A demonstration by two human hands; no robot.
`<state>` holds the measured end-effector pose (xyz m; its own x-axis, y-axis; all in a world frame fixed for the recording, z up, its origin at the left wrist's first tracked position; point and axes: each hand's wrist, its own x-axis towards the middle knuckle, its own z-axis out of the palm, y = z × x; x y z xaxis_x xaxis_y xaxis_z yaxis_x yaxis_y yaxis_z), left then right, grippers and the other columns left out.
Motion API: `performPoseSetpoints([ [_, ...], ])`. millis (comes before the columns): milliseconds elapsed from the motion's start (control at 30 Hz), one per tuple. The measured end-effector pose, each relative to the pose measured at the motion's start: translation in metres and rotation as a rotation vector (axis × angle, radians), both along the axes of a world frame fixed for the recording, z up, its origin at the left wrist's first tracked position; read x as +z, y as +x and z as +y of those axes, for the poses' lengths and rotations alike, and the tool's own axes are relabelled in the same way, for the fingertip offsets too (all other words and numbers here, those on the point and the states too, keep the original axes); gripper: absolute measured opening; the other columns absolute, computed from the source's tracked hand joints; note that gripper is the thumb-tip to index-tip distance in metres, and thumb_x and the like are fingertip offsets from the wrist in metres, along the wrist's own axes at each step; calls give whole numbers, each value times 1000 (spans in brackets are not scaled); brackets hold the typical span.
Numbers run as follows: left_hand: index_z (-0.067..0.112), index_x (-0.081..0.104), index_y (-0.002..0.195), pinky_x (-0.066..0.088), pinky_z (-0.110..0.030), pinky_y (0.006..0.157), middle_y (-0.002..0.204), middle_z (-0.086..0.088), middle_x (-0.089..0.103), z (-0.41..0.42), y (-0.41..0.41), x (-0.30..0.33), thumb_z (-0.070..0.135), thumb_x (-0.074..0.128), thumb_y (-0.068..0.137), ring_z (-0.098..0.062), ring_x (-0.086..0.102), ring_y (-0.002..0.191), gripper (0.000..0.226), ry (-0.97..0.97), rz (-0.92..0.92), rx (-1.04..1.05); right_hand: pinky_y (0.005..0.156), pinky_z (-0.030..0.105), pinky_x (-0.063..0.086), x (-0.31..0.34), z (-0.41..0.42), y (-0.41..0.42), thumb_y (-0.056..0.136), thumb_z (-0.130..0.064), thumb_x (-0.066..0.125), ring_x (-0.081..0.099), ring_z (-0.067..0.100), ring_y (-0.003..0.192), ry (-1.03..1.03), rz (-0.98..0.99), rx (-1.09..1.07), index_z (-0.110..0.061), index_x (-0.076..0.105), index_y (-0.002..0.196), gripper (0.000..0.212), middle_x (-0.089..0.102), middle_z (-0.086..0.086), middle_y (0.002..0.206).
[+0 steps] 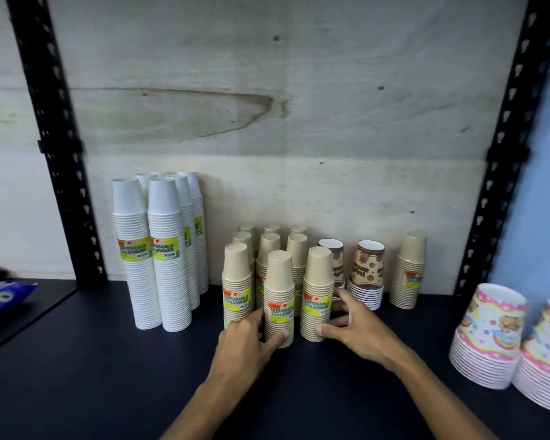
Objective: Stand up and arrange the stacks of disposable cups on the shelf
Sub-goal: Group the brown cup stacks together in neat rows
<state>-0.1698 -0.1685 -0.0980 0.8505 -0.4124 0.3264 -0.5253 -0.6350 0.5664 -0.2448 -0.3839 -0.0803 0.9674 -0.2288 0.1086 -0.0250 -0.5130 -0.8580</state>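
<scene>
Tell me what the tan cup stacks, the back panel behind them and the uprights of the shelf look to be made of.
Tan cup stacks: probably paper, matte with rolled rims; a clear wrapper is hard to confirm. Back panel: looks like unfinished plywood, pale with grain, knots and a dark ring stain. Uprights: likely black painted metal, with punched keyhole slots.

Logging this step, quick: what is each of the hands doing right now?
Left hand: grips the front middle tan stack near its base.
Right hand: grips the front right tan stack, thumb at its base.
</scene>
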Motion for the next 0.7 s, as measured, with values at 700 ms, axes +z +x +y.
performPoseSetpoints([
  [700,24,64,94,53,-36,72,92,1,70,19,10,-4,74,46,84,-24,66,90,55,257,-163,139,76,26,59,-25,27,12,79,-31,81,67,2,90,-35,-161,-102,-33,51,132,61,67,-13,108],
])
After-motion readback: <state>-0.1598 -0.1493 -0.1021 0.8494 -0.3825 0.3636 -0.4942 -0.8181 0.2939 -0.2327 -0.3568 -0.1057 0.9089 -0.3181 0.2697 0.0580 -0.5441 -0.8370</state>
